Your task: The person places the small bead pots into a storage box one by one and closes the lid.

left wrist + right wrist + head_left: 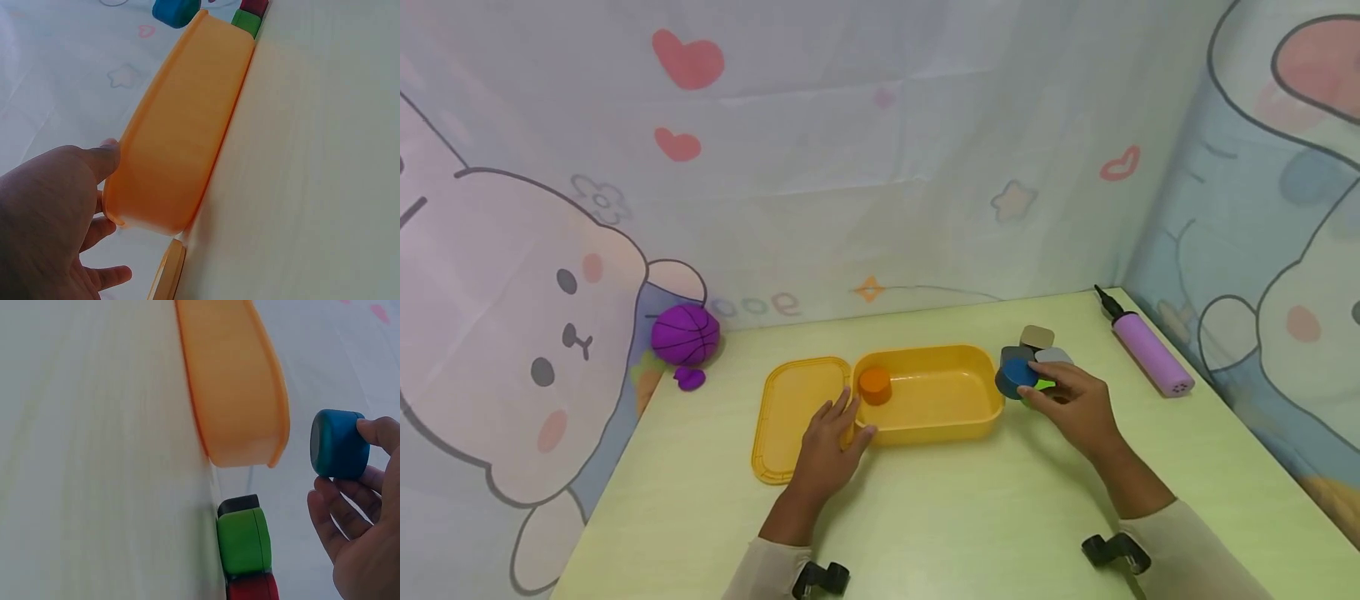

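Pinching a squat blue cylinder [1017,372] between thumb and fingertips: right hand [1078,408], right of centre in the head frame. Cylinder is smooth and short, with a flat round face and darker side; right wrist view shows rounded edges, a duller grey-blue end and what looks like a thin seam near the other end. It's held up off the table [940,525], higher than the rim of the yellow box [936,435], near that box's right end. Box sits mid-frame: oblong, rounded corners, glossy inside, orange-looking in both wrist views. Orange cylinder [875,386] in its left end, similar squat shape. Left hand [829,450], lower left of centre, touches the box's left end; fingers spread and mostly straight, thumb near the front corner. Yellow lid [797,417] lies flat just left of the box, partly behind that hand, ridged border. Right of the box, under and behind the blue cylinder: a cluster with a tan piece [1037,336], dark grey piece [1015,354], light grey piece [1054,356] and green piece [240,540]; right wrist view adds a red piece [252,589] at the bottom edge. Purple ball [686,335] with black lines, left of frame; lilac pump [1152,353], black nozzle, at right. Cartoon-print backdrop [850,167] fills the upper frame.
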A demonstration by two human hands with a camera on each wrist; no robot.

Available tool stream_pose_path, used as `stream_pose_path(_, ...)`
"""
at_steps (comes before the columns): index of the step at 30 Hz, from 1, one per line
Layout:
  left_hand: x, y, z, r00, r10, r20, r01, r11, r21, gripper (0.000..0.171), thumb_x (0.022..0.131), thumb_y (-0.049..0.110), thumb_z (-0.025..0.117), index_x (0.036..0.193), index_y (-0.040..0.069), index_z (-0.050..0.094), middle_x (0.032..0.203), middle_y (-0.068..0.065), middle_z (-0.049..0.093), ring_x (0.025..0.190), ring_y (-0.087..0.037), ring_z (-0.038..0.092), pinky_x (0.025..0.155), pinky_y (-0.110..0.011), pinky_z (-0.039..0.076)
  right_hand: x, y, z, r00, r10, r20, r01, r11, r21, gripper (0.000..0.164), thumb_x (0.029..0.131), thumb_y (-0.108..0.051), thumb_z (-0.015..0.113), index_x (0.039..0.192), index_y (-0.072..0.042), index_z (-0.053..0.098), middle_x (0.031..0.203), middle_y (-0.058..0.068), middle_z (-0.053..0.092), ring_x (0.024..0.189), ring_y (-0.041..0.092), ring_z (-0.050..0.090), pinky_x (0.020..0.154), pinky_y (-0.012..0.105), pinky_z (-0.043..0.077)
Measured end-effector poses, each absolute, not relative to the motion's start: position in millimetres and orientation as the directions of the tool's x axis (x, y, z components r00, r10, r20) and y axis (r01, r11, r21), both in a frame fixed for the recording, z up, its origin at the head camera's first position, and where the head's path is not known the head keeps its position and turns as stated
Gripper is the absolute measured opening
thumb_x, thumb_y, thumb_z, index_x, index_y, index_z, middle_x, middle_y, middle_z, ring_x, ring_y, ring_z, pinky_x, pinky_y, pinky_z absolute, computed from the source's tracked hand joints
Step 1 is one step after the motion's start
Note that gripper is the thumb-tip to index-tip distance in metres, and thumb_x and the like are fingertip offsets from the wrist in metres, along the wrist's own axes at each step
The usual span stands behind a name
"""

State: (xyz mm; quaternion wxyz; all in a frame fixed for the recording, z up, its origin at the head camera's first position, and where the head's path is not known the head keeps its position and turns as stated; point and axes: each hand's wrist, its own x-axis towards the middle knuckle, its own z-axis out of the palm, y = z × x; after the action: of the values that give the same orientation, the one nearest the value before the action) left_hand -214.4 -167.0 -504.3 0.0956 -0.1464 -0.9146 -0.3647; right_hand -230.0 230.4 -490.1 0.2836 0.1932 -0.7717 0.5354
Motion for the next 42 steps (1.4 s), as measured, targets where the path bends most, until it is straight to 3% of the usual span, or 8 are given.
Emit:
stream_pose_path(7, -214.9, -165.4, -505.3, -0.934, 0.203, 0.294, 0.350, 0.684, 0.640, 0.065, 0.108, 0.041, 0.068, 0.159, 0.003, 0.054, 0.175, -0.012, 0.041, 0.160, -0.056, 0.036, 0.126, -0.079, 0.028, -238.3, 212.6, -483.1, -0.808, -0.014, 0.589, -0.550, 0.377, -0.745, 0.042, 0.088, 0.005, 0.087, 0.129, 0.005, 0.078, 0.129, 0.029, 0.076, 0.106, -0.007, 0.070, 0.083, 0.014, 0.063)
stream_pose_path(11, -216.9, -164.8, -508.6, -0.931, 0.209, 0.300, 0.357, 0.690, 0.629, 0.065, 0.109, 0.042, 0.068, 0.159, 0.003, 0.055, 0.175, -0.012, 0.041, 0.159, -0.056, 0.038, 0.126, -0.078, 0.029, -241.3, 199.3, -482.0, -0.835, -0.009, 0.550, -0.507, 0.401, -0.763, 0.042, 0.090, -0.003, 0.089, 0.131, 0.001, 0.078, 0.129, 0.024, 0.077, 0.103, 0.013, 0.077, 0.085, 0.021, 0.065)
stream_pose_path(14, -217.7, -164.8, -509.6, -0.931, 0.212, 0.296, 0.356, 0.700, 0.619, 0.065, 0.109, 0.042, 0.067, 0.160, 0.004, 0.054, 0.175, -0.012, 0.041, 0.160, -0.055, 0.038, 0.128, -0.076, 0.029, -243.5, 187.0, -481.2, -0.844, -0.009, 0.537, -0.496, 0.397, -0.773, 0.042, 0.091, -0.005, 0.089, 0.131, 0.000, 0.078, 0.128, 0.023, 0.078, 0.104, 0.031, 0.079, 0.085, 0.020, 0.065)
stream_pose_path(17, -216.0, -165.8, -508.6, -0.935, 0.207, 0.288, 0.348, 0.697, 0.627, 0.065, 0.108, 0.041, 0.068, 0.160, 0.004, 0.054, 0.175, -0.012, 0.040, 0.160, -0.055, 0.037, 0.128, -0.075, 0.029, -246.6, 174.6, -480.6, -0.852, -0.027, 0.523, -0.493, 0.379, -0.783, 0.042, 0.091, -0.008, 0.090, 0.131, 0.000, 0.078, 0.128, 0.023, 0.078, 0.110, 0.040, 0.078, 0.084, 0.015, 0.062)
stream_pose_path(31, -212.5, -166.7, -506.4, -0.932, 0.206, 0.299, 0.354, 0.702, 0.619, 0.066, 0.109, 0.042, 0.067, 0.160, 0.002, 0.053, 0.175, -0.013, 0.041, 0.159, -0.056, 0.038, 0.128, -0.075, 0.030, -260.1, 132.4, -479.2, -0.900, -0.079, 0.428, -0.421, 0.411, -0.808, 0.042, 0.091, -0.018, 0.091, 0.129, -0.004, 0.080, 0.126, 0.017, 0.080, 0.110, 0.033, 0.076, 0.082, 0.017, 0.062)
stream_pose_path(37, -213.2, -166.3, -503.3, -0.933, 0.208, 0.292, 0.350, 0.708, 0.614, 0.066, 0.109, 0.042, 0.067, 0.160, 0.003, 0.053, 0.175, -0.014, 0.041, 0.159, -0.056, 0.038, 0.127, -0.076, 0.030, -265.2, 119.8, -479.5, -0.904, -0.111, 0.413, -0.421, 0.394, -0.817, 0.041, 0.091, -0.018, 0.091, 0.128, -0.003, 0.080, 0.123, 0.018, 0.081, 0.106, 0.033, 0.078, 0.082, 0.027, 0.067)
stream_pose_path(42, -214.8, -166.4, -502.6, -0.936, 0.202, 0.288, 0.343, 0.709, 0.616, 0.065, 0.109, 0.042, 0.067, 0.160, 0.004, 0.053, 0.175, -0.013, 0.041, 0.159, -0.056, 0.038, 0.126, -0.078, 0.030, -268.7, 108.1, -474.8, -0.933, -0.152, 0.327, -0.360, 0.421, -0.833, 0.043, 0.091, -0.020, 0.091, 0.129, -0.005, 0.080, 0.124, 0.016, 0.081, 0.105, 0.031, 0.079, 0.086, 0.038, 0.069)
